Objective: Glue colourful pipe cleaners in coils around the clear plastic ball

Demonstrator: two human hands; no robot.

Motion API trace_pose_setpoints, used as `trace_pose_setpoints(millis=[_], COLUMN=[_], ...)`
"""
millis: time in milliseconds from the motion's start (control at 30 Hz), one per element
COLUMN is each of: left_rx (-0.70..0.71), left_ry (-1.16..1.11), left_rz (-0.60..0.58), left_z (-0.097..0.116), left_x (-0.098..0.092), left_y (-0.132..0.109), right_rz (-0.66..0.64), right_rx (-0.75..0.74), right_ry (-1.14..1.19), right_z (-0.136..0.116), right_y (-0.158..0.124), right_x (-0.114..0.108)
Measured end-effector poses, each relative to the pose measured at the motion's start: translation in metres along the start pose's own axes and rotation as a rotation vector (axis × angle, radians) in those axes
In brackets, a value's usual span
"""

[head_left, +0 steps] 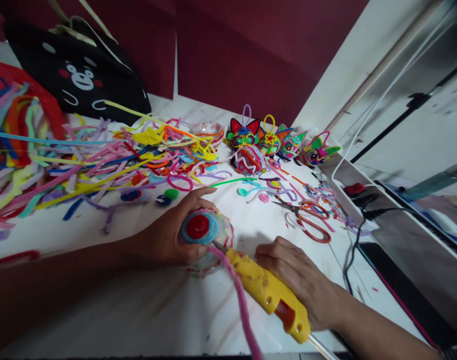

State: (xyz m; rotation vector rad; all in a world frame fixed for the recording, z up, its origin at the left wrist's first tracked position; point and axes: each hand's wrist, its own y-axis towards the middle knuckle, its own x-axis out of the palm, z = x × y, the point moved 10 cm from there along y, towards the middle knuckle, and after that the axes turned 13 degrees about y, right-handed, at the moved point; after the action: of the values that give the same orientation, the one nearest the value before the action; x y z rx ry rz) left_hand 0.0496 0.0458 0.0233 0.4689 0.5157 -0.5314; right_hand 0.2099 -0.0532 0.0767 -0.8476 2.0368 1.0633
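Note:
My left hand grips a round craft ball, its fingers wrapped round the far side and the thumb on the near side. A flat coil of red and light-blue pipe cleaner sits on the ball's face. In my right hand is a yellow glue gun, partly hiding the fingers. Its metal tip is at the ball, just beside the coil and my left thumb. A pink pipe cleaner runs from that spot down toward the near edge; whether it is stuck to the ball, I cannot tell.
Loose pipe cleaners heap up at the left and back. Several finished animal-faced balls stand at the back right, near another wrapped ball. Orange-handled scissors lie open at the right. Beyond are a black cable and phone.

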Motion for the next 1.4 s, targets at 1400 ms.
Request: trace_pose_setpoints(millis=[1400], left_rx=[-0.042], left_ry=[-0.019], left_rz=[-0.052], left_z=[0.010], left_x=[0.002], left_y=[-0.002], right_rz=[-0.039], right_rx=[-0.011], right_ry=[0.001], right_z=[0.004], right_y=[-0.006], right_x=[0.007])
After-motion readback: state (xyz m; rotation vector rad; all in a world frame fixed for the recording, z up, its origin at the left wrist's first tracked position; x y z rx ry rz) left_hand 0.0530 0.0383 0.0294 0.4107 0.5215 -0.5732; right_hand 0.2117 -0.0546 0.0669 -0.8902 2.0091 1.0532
